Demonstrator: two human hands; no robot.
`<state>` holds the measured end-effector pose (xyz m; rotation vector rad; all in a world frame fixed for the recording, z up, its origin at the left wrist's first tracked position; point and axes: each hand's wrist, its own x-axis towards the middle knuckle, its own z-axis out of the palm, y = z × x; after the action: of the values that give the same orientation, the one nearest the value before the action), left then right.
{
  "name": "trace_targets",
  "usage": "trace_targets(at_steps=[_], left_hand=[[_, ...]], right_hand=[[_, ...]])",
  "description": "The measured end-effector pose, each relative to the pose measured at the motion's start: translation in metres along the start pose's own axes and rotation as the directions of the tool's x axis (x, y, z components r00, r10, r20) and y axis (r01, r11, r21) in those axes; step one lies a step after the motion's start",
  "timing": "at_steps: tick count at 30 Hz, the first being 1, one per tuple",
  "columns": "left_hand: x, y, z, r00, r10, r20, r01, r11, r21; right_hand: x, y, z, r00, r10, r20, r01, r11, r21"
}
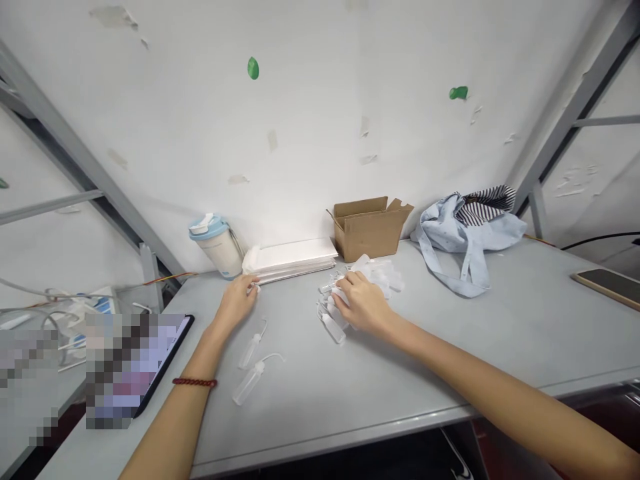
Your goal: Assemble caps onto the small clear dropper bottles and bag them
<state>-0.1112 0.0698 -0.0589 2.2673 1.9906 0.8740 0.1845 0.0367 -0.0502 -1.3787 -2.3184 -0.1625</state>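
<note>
A loose pile of small clear squeeze bottles (pixel 385 275) with thin bent spouts lies near the middle of the grey table. My right hand (pixel 363 300) rests over this pile, fingers curled and closed around one of the bottles, most of which the hand hides. Further left, my left hand (pixel 237 300) is closed in a pinch beside a stack of white envelopes (pixel 295 257). Something small and whitish shows at its fingertips, too small to name. Two more bottles, one upper (pixel 251 351) and one lower (pixel 249 387), lie apart between my forearms.
A cup with a blue lid (pixel 217 247) stands at the back left. An open cardboard box (pixel 373 233) sits behind the pile, with a light blue cloth bag (pixel 470 230) to its right. One phone (pixel 163 363) lies at left, another (pixel 613 285) at the right edge.
</note>
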Motion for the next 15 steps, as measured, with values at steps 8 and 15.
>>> trace_targets(at_steps=[8,15], left_hand=[[0.002,-0.003,0.002,0.995,0.030,0.099,-0.032,0.999,0.020],[-0.002,0.008,0.002,0.987,0.030,0.156,-0.036,0.999,0.040]], right_hand=[[0.002,0.002,0.003,0.997,0.033,-0.063,-0.031,0.999,0.037],[-0.020,-0.025,0.005,0.939,-0.312,-0.148,0.329,0.937,0.115]])
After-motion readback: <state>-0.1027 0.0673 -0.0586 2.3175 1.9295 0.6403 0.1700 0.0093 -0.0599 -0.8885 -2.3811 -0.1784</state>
